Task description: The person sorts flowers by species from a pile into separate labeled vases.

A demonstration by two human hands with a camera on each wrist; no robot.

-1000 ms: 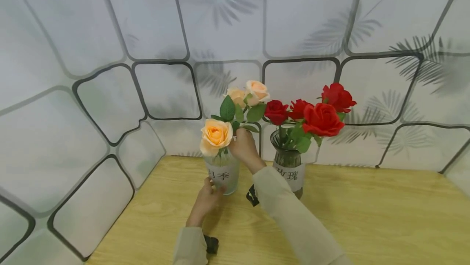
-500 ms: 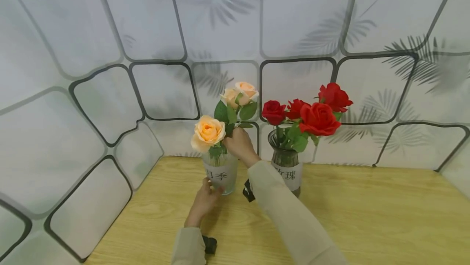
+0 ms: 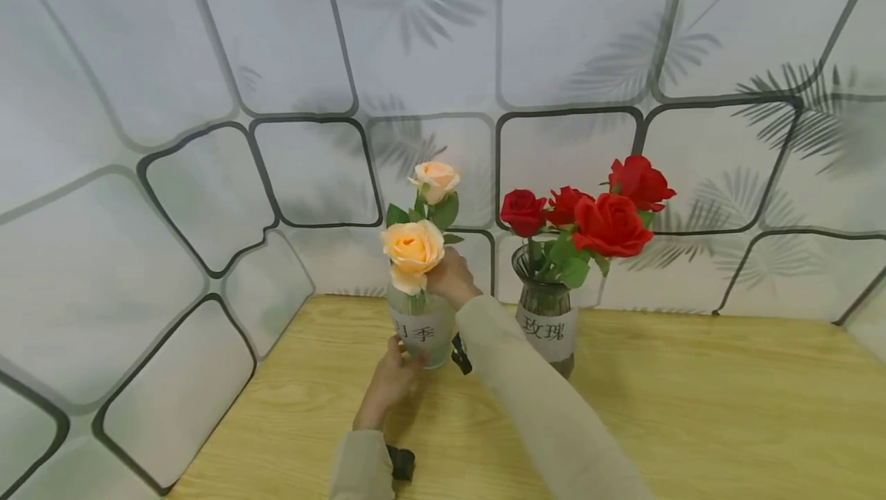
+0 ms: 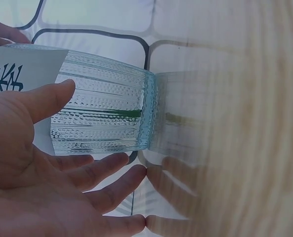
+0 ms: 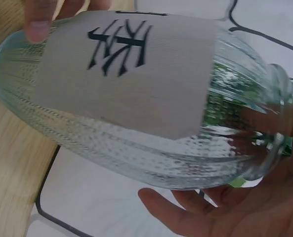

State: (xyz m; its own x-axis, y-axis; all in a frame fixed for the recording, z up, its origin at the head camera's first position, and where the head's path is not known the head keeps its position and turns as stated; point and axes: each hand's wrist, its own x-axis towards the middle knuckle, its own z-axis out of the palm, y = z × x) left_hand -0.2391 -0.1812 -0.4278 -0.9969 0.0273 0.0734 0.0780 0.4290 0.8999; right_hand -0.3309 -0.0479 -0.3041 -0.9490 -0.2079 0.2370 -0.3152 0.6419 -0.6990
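Note:
A clear ribbed glass vase [image 3: 441, 342] with a paper label stands on the table, holding peach roses. The full front rose [image 3: 414, 245] leans toward me; a paler rose [image 3: 437, 181] stands higher behind it. My left hand [image 3: 393, 378] holds the vase low at its left side, thumb on the front and fingers [image 4: 121, 185] spread beside the glass. At the rim, on the right, my right hand [image 3: 452, 278] grips among the rose stems; its fingertips there are hidden by blooms. Other right fingers [image 5: 178, 215] extend along the outside of the vase neck.
Close to my right forearm stands a darker glass vase [image 3: 547, 298] with several red roses [image 3: 612, 227] and its own paper label [image 3: 547, 333]. A patterned wall [image 3: 567, 169] rises behind the wooden table [image 3: 692, 400]. Black wrist cameras sit below both cuffs.
The paler peach roses at the back have swung left, and one has gone out of sight. My right hand has shifted slightly left; my left hand keeps its place on the vase.

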